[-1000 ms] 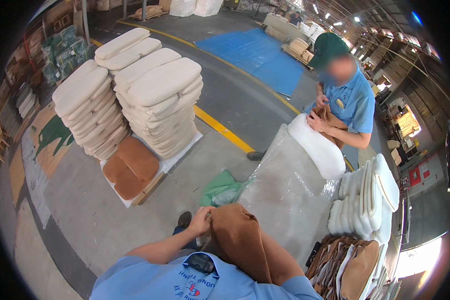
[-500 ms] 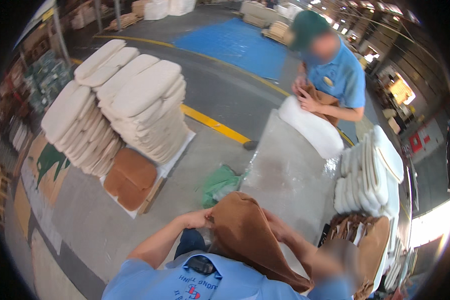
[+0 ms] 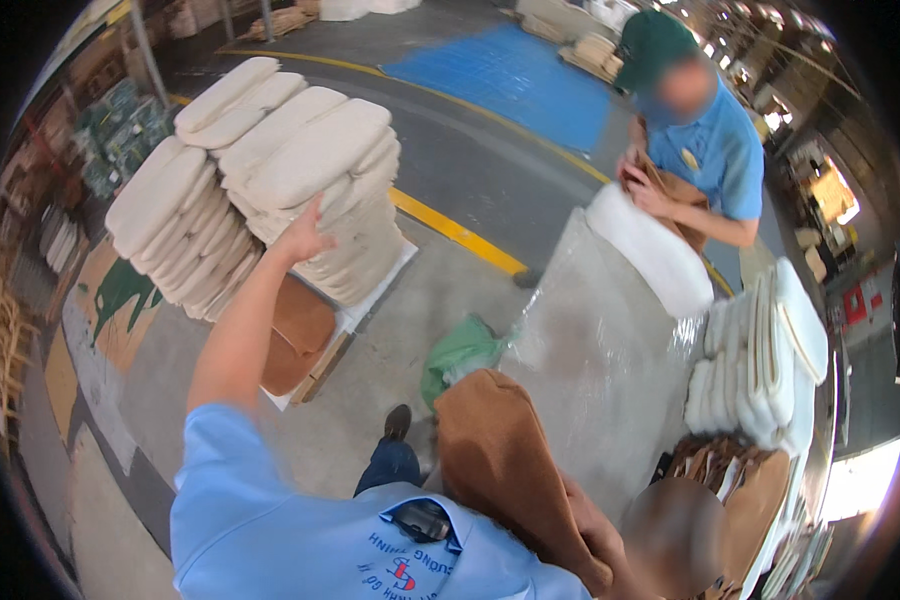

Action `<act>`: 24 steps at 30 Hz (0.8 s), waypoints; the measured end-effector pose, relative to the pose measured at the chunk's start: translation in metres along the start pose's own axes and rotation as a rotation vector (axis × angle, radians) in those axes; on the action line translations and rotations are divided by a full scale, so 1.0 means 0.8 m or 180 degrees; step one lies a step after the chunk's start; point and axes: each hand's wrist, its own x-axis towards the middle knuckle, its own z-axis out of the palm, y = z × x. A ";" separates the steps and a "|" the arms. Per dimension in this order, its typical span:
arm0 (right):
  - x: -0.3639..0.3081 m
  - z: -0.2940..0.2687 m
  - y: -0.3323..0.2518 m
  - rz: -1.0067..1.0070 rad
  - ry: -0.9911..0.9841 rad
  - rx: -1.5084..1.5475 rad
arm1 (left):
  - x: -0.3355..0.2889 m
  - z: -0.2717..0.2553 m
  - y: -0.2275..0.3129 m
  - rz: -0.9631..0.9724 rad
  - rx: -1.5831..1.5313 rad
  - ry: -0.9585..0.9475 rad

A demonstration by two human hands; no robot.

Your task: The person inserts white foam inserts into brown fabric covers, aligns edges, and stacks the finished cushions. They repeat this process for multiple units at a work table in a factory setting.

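My left arm stretches out to the left, and my left hand is open with fingers spread, in front of the tall stack of cream cushion pads. Whether its fingertips touch the pads I cannot tell. A brown fabric-covered cushion stands tilted against my body at the table's near end. My right hand holds it along its right side, its fingers mostly hidden behind the fabric. Below my left hand, a flat brown cushion lies on the pallet beside the stacks.
A plastic-covered table extends ahead. At its far end a co-worker handles brown fabric over a white pad. White pads and brown covers are piled at the right. A green bag lies by the table's left edge.
My left hand has let go of the brown cushion's left side and swung out left and forward to the cream stack. The cushion stays against my body, at my right hand.
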 end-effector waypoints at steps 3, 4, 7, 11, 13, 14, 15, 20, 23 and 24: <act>-0.003 0.009 -0.010 0.0110 0.0014 0.0456 | -0.043 0.095 0.014 0.0103 0.0397 -0.1810; -0.003 0.006 -0.007 0.0092 -0.0051 0.0511 | -0.073 0.123 0.007 0.0553 0.0327 -0.2310; -0.036 -0.006 0.007 0.0076 0.0128 0.0616 | -0.156 0.229 0.044 0.0489 -0.0232 -0.3430; -0.119 -0.026 0.025 -0.0341 0.0180 0.1633 | -0.208 0.278 0.064 -0.0189 -0.1160 -0.3682; -0.170 -0.025 0.050 -0.0858 0.0258 0.2260 | -0.215 0.297 0.056 -0.0223 -0.0929 -0.3701; -0.199 -0.020 0.065 -0.1137 0.0359 0.2483 | -0.217 0.306 0.053 -0.0234 -0.0809 -0.3712; -0.218 -0.014 0.074 -0.1427 0.0441 0.2715 | -0.218 0.310 0.050 -0.0236 -0.0857 -0.3675; -0.231 0.044 0.103 -0.1302 0.1932 0.1311 | -0.230 0.325 0.049 -0.0310 -0.1066 -0.3097; -0.189 0.068 0.111 -0.1106 0.2934 0.1077 | -0.224 0.321 0.059 -0.0134 -0.1160 -0.3133; -0.185 0.073 0.110 -0.1001 0.3167 0.1008 | -0.223 0.318 0.063 -0.0109 -0.0934 -0.3185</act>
